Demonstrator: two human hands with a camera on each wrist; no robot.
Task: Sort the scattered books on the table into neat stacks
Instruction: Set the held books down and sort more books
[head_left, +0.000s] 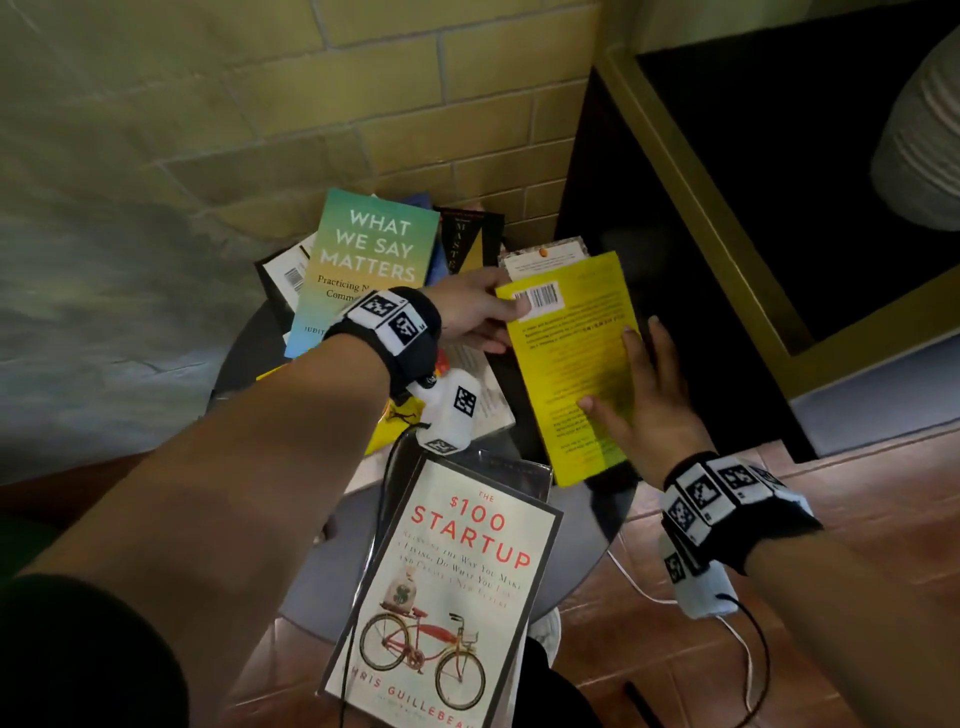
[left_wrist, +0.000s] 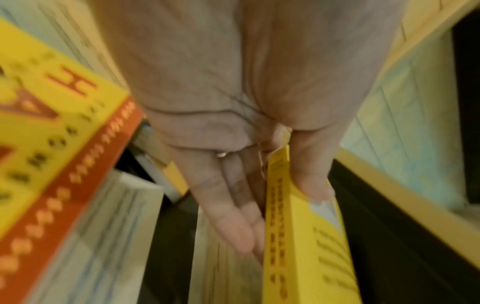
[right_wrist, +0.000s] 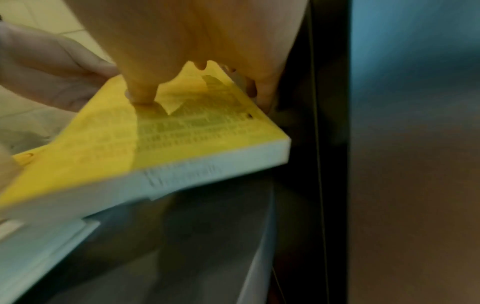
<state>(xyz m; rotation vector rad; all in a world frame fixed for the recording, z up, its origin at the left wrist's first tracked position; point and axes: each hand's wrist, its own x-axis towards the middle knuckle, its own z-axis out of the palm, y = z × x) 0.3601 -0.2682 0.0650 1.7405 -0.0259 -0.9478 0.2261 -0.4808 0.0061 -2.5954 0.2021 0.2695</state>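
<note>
A yellow book (head_left: 571, 364) lies back cover up, barcode at its far left corner, over the right side of a small round table (head_left: 592, 525). My left hand (head_left: 485, 312) pinches that corner, thumb on the barcode and fingers (left_wrist: 233, 222) underneath along the spine of the yellow book (left_wrist: 303, 236). My right hand (head_left: 636, 395) holds the book's right side, thumb (right_wrist: 142, 96) pressed on the cover of the yellow book (right_wrist: 109, 156), other fingers round its edge. "What We Say Matters" (head_left: 369, 260), a black book (head_left: 470, 239) and "The $100 Startup" (head_left: 447, 587) lie scattered.
A white-backed book (head_left: 550, 254) lies under the yellow one's far end. Another yellow and red book (left_wrist: 52, 123) and an open white one (head_left: 483, 395) sit under my left wrist. A dark cabinet with gold trim (head_left: 727, 218) stands close on the right; a brick wall (head_left: 415, 104) is behind.
</note>
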